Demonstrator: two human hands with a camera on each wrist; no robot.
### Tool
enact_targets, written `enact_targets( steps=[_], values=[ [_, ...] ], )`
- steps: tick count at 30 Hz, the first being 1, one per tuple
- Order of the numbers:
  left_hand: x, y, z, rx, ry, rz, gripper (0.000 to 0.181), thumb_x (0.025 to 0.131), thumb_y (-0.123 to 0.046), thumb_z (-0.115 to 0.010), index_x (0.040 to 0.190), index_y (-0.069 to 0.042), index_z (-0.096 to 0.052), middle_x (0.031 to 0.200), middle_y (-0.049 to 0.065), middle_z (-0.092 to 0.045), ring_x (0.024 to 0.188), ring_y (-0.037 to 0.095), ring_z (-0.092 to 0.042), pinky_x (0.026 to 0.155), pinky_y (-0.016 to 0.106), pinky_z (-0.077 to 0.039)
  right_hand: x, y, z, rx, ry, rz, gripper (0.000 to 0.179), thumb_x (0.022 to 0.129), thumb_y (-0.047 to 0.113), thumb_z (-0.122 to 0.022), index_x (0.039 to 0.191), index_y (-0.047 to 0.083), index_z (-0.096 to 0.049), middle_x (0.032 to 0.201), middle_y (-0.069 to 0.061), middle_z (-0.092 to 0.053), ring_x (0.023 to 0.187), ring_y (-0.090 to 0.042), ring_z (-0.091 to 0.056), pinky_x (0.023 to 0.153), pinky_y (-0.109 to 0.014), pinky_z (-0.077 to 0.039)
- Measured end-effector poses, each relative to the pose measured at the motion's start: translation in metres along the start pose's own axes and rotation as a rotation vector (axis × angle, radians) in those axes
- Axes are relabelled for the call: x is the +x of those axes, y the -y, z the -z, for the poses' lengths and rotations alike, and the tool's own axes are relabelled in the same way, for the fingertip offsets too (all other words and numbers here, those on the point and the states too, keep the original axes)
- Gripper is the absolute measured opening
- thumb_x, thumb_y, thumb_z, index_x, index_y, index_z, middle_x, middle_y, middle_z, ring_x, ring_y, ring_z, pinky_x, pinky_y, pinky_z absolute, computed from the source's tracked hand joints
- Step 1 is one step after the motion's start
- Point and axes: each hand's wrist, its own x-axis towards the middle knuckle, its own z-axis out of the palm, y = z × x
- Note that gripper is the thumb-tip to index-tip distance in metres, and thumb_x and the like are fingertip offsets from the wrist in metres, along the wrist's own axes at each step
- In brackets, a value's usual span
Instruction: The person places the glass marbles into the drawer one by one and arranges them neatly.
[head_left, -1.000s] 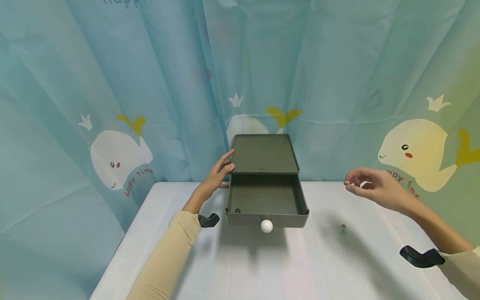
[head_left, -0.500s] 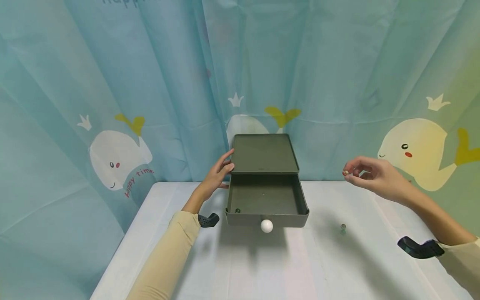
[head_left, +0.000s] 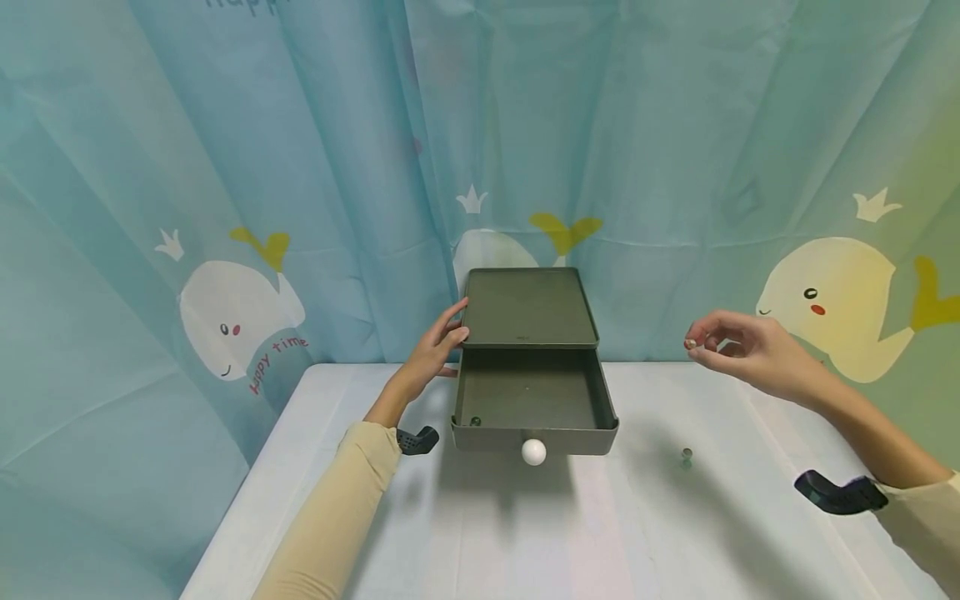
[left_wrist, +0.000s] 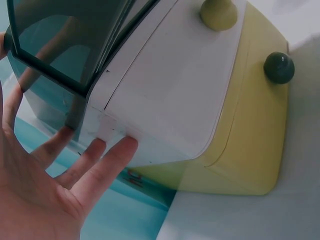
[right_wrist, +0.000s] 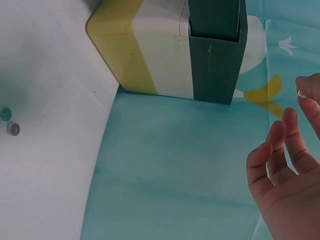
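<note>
A small drawer unit (head_left: 528, 307) stands on the table, its dark green top drawer (head_left: 525, 440) pulled out. One dark green marble (head_left: 476, 422) lies in that drawer's front left corner. My left hand (head_left: 429, 358) rests against the unit's left side; the left wrist view shows its fingers (left_wrist: 112, 157) spread and straight. Away to the right, above the table, my right hand (head_left: 753, 358) pinches a small marble (head_left: 690, 344) between thumb and fingertips. Only a bit of this marble (right_wrist: 301, 94), whitish with colour in it, shows in the right wrist view.
Below the green tier are a white tier (right_wrist: 165, 55) and a yellow tier (right_wrist: 117, 45). Two more marbles, a green marble (right_wrist: 5, 114) and a brownish marble (right_wrist: 14, 129), lie on the white table (head_left: 645, 533) right of the unit. A blue whale-print curtain (head_left: 660, 150) hangs behind.
My right hand has risen slightly with the marble in its fingertips, then stays nearly still. The left hand and the drawer have not moved.
</note>
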Motion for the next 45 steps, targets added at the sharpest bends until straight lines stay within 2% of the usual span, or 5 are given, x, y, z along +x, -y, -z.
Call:
enact_targets(
  steps=[6, 16, 25, 36, 45],
  values=[
    [0.000, 0.000, 0.000, -0.006, 0.002, -0.008, 0.061, 0.104, -0.048, -0.049, 0.161, -0.047, -0.027, 0.165, 0.010, -0.027, 0.143, 0.038, -0.039, 0.094, 0.065, -0.050, 0.007, 0.005, 0.000, -0.015, 0.015, 0.020, 0.020, 0.087, -0.004, -0.078, 0.097, 0.013, -0.072, 0.095, -0.003, -0.070, 0.083, -0.013, -0.060, 0.070, -0.019, -0.050],
    [0.001, 0.001, 0.001, -0.011, 0.007, -0.004, 0.061, 0.104, -0.048, -0.051, 0.160, -0.048, -0.027, 0.165, 0.009, -0.028, 0.143, 0.037, -0.040, 0.094, 0.064, -0.051, 0.025, 0.023, -0.003, -0.042, 0.121, 0.033, 0.022, 0.088, 0.001, -0.079, 0.098, 0.020, -0.072, 0.090, -0.001, -0.069, 0.080, -0.012, -0.062, 0.066, -0.024, -0.050],
    [0.000, 0.002, 0.001, -0.013, -0.003, 0.007, 0.060, 0.104, -0.048, -0.050, 0.160, -0.049, -0.028, 0.165, 0.008, -0.028, 0.144, 0.036, -0.040, 0.094, 0.064, -0.051, 0.050, 0.037, -0.015, 0.025, 0.256, 0.146, 0.020, 0.090, 0.000, -0.075, 0.101, 0.017, -0.070, 0.094, -0.005, -0.070, 0.080, -0.014, -0.063, 0.068, -0.025, -0.054],
    [-0.002, -0.002, 0.000, -0.013, 0.004, -0.004, 0.059, 0.104, -0.046, -0.049, 0.159, -0.050, -0.028, 0.165, 0.008, -0.027, 0.144, 0.038, -0.040, 0.095, 0.065, -0.050, 0.075, 0.057, -0.032, 0.013, 0.351, 0.126, 0.009, 0.095, 0.011, -0.075, 0.102, 0.015, -0.070, 0.086, 0.002, -0.069, 0.077, -0.016, -0.061, 0.068, -0.028, -0.055],
    [-0.002, -0.002, 0.000, -0.017, 0.010, 0.004, 0.060, 0.104, -0.047, -0.049, 0.160, -0.050, -0.027, 0.166, 0.008, -0.026, 0.145, 0.038, -0.038, 0.096, 0.065, -0.050, 0.098, 0.073, -0.049, 0.041, 0.432, 0.139, 0.012, 0.094, 0.011, -0.075, 0.100, 0.020, -0.069, 0.084, 0.002, -0.070, 0.078, -0.018, -0.061, 0.070, -0.030, -0.055]
  ],
)
